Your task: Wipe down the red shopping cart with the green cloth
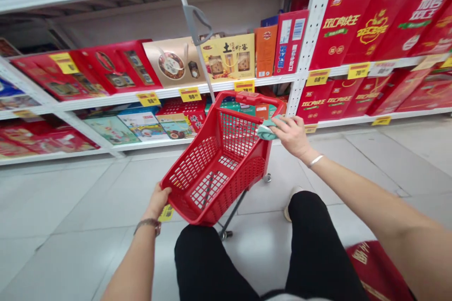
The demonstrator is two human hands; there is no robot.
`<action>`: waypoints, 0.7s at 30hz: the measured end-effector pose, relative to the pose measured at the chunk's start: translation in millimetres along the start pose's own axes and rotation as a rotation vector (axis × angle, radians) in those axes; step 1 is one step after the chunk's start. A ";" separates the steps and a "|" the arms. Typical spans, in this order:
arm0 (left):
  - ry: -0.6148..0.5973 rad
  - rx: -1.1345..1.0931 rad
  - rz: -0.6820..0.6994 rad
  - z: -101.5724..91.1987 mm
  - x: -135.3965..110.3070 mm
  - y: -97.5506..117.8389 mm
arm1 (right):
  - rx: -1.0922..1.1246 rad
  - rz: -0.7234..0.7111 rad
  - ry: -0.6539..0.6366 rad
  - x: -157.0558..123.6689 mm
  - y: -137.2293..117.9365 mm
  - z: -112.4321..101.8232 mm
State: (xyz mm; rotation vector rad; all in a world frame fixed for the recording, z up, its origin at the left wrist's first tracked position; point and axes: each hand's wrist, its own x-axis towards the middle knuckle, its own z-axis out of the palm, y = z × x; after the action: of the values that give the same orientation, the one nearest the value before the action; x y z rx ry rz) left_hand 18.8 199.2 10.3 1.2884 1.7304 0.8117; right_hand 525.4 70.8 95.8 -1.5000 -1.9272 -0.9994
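Note:
A small red plastic shopping cart stands tilted in front of my knees, its basket holding no goods. My left hand grips the near left corner of its rim, fingers curled over the edge. In my right hand is a crumpled green cloth, pressed against the top rim on the cart's right side near the handle. A grey pole with a hook-like grey bracket rises behind the handle.
White shelving runs along the far side with boxed gifts and yellow price tags. Red gift bags fill the right shelves. Grey floor tiles lie around the cart. A dark red bag is by my right leg.

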 end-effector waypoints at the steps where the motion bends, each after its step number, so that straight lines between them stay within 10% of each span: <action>1: -0.007 -0.012 -0.013 -0.1 0.0 -0.3 | 0.025 -0.019 0.009 -1.7 -14.7 -3.6; 11: -0.007 -0.053 -0.030 -2.3 -4.1 0.6 | 0.564 -0.522 0.189 -39.9 -251.4 -12.6; 15: -0.012 -0.049 -0.035 -6.0 -5.2 -0.3 | 0.503 -0.485 0.225 -49.5 -246.6 7.9; 21: -0.003 -0.018 -0.009 -7.2 -1.1 -4.4 | 0.354 -0.382 0.112 -55.5 -174.2 25.6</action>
State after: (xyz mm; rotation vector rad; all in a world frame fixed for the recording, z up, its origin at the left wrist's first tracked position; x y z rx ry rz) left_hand 10.7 196.8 10.1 1.2687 1.7213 0.8180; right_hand 374.2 36.3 -4.4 -0.8830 -2.2142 -0.8138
